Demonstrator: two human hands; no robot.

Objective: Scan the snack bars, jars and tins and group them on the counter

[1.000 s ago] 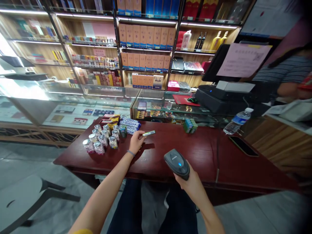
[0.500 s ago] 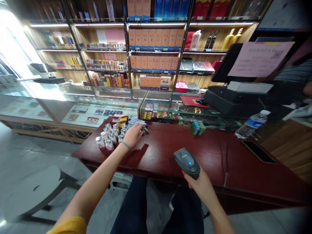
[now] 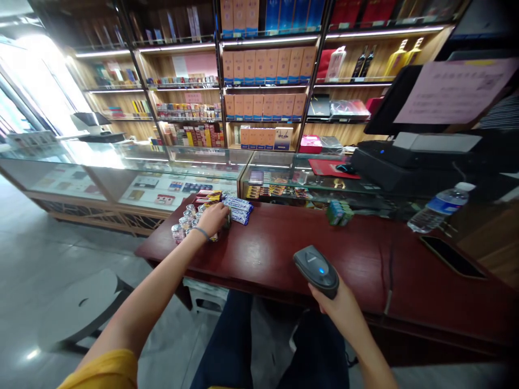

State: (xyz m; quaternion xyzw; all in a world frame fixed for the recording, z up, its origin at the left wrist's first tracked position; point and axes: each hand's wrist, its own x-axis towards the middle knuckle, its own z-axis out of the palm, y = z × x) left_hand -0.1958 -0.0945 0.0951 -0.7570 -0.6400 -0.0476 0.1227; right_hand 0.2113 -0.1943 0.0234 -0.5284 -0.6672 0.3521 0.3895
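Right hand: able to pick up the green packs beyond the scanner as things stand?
Probably not: the right hand is wrapped around the scanner. The path itself looks free, though; nothing seems to stand on the table between the scanner and the green packs.

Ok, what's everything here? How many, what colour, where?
desk: one, dark red, middle
jars: several, clear and silver, desk's left end
long packets: several, blue and white, beside jars
flat packs: several, red and yellow, behind jars
small boxes: cluster, green, desk's far edge
bottle: one, clear, right
phone: one, black, right
scanner: one, dark grey, above desk
glass counters: at least two, clear, behind desk
tall boxes: many, orange and blue, beyond counters
monitor: one, black, upper right
paper: one, pink, on monitor
stools: two, grey, lower left
left hand: one, beside jars
right hand: one, around scanner
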